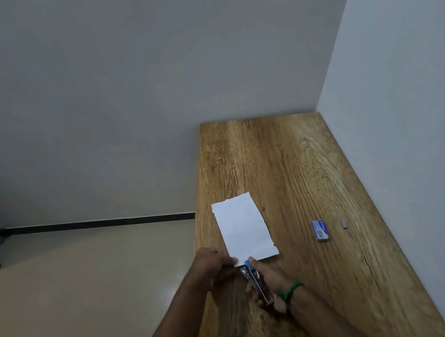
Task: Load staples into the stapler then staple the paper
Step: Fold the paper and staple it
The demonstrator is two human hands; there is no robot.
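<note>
A white sheet of paper (242,228) lies on the wooden table (286,165), its near left corner pinched by my left hand (213,264). My right hand (272,284), with a green band at the wrist, grips a blue and metal stapler (256,283). The stapler's nose points at the paper's near edge and touches or just overlaps it. A small blue box of staples (320,230) rests to the right of the paper. A short loose strip of staples (344,223) lies just beyond the box.
The table stands in a corner, with a grey wall behind it and a white wall along its right side. Its left edge drops to a beige tiled floor with a dark skirting line.
</note>
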